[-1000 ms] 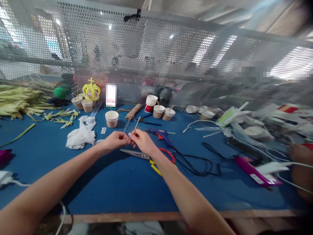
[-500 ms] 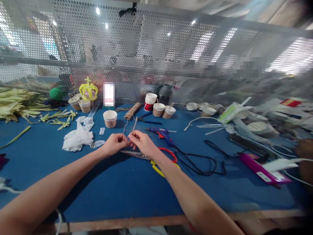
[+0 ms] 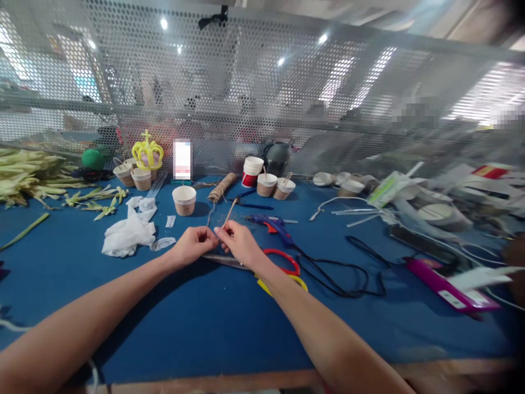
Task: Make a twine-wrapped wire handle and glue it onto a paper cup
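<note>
**Position of hands and twine on the worktop**

Head view: The left hand (image 3: 197, 241) and the right hand (image 3: 238, 242) are set close together above the blue worktop (image 3: 197, 323), fingertips facing each other.

Right hand: thumb and forefinger are clamped on a thin tan strand (image 3: 230, 212), the free end of which points up and away from the person.

Left hand: thumb and forefinger are pressed together; what lies between them is too small to tell. A length of twine (image 3: 209, 216) runs from the twine roll (image 3: 222, 187), located beyond the hands, down to the left fingers.

Surrounding items: The scissors (image 3: 232, 262) lie flat, blades beneath the hands, red and yellow handles partly covered by the right forearm. The blue glue gun (image 3: 279, 229) lies to the right of the right hand, with the pliers (image 3: 258, 207) farther back. Beyond the left hand, a paper cup (image 3: 184, 202) stands upright; crumpled white plastic (image 3: 128, 234) lies to its left, nearer the person
</note>
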`<action>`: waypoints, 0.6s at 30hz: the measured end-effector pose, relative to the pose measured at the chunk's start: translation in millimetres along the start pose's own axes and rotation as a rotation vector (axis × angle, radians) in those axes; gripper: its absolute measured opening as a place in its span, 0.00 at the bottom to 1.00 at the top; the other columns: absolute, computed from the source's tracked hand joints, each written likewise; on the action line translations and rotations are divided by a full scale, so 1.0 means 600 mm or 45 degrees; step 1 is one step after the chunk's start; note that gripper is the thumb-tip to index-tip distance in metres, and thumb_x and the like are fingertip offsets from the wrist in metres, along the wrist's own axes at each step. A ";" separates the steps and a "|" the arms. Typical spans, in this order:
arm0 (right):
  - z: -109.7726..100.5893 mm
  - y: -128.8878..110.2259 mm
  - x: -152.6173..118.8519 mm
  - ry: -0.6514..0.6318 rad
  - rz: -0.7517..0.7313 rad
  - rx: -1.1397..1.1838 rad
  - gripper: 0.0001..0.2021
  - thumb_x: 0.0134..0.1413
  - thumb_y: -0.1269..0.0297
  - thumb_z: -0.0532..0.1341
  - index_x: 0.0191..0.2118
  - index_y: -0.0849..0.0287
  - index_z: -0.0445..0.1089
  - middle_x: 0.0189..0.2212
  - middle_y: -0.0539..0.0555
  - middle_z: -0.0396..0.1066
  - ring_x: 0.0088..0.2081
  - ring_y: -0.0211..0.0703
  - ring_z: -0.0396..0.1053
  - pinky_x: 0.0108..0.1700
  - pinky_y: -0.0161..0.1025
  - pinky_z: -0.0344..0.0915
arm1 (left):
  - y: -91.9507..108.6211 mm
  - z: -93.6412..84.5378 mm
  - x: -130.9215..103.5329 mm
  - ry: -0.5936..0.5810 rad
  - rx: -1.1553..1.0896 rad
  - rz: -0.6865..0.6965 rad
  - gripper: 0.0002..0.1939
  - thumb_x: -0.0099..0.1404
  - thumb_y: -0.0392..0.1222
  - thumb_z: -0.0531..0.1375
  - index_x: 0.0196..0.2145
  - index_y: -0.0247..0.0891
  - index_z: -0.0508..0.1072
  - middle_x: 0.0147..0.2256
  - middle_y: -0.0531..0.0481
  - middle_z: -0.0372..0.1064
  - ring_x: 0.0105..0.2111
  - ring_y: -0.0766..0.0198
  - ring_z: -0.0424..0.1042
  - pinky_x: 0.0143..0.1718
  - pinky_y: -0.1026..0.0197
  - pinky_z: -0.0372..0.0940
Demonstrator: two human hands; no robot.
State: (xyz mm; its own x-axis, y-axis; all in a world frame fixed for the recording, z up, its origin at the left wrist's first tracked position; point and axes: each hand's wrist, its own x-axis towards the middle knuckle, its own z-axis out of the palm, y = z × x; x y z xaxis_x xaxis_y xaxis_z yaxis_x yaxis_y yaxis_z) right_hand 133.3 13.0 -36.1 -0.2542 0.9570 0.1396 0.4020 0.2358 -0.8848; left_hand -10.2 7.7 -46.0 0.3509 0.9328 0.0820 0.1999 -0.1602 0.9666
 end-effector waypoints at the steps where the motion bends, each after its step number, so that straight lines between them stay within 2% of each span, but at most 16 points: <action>1: 0.001 0.001 0.000 0.010 0.001 -0.007 0.10 0.49 0.60 0.55 0.22 0.59 0.56 0.15 0.46 0.60 0.17 0.33 0.61 0.19 0.31 0.61 | 0.000 0.000 0.000 -0.001 -0.005 -0.001 0.12 0.51 0.45 0.56 0.21 0.33 0.62 0.19 0.57 0.56 0.20 0.73 0.52 0.21 0.68 0.48; 6: 0.005 0.003 0.000 0.040 -0.010 -0.029 0.11 0.49 0.59 0.55 0.22 0.58 0.56 0.15 0.46 0.59 0.17 0.33 0.60 0.18 0.31 0.60 | -0.002 0.000 -0.001 0.003 0.015 0.016 0.11 0.51 0.45 0.56 0.21 0.33 0.62 0.18 0.57 0.56 0.19 0.73 0.51 0.21 0.68 0.47; 11: 0.004 -0.002 -0.003 -0.018 -0.024 0.018 0.09 0.50 0.60 0.54 0.25 0.59 0.58 0.18 0.47 0.62 0.17 0.32 0.60 0.19 0.31 0.61 | -0.004 -0.002 0.000 -0.021 0.002 0.023 0.12 0.52 0.45 0.56 0.21 0.33 0.63 0.18 0.57 0.57 0.19 0.74 0.52 0.21 0.68 0.48; 18: 0.001 -0.007 -0.008 0.059 -0.090 -0.176 0.12 0.50 0.59 0.54 0.21 0.58 0.56 0.15 0.47 0.60 0.18 0.34 0.60 0.19 0.32 0.57 | -0.014 -0.002 0.001 -0.030 0.057 0.055 0.12 0.52 0.45 0.56 0.21 0.34 0.62 0.18 0.59 0.53 0.19 0.74 0.50 0.20 0.68 0.46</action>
State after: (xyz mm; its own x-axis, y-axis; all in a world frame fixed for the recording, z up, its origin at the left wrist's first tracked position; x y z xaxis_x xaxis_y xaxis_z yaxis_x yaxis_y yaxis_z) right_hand 132.3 7.6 -33.1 -0.2466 0.9432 0.2226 0.5027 0.3209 -0.8027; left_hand -12.8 10.3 -53.8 0.3810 0.9171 0.1171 0.2249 -0.2148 0.9504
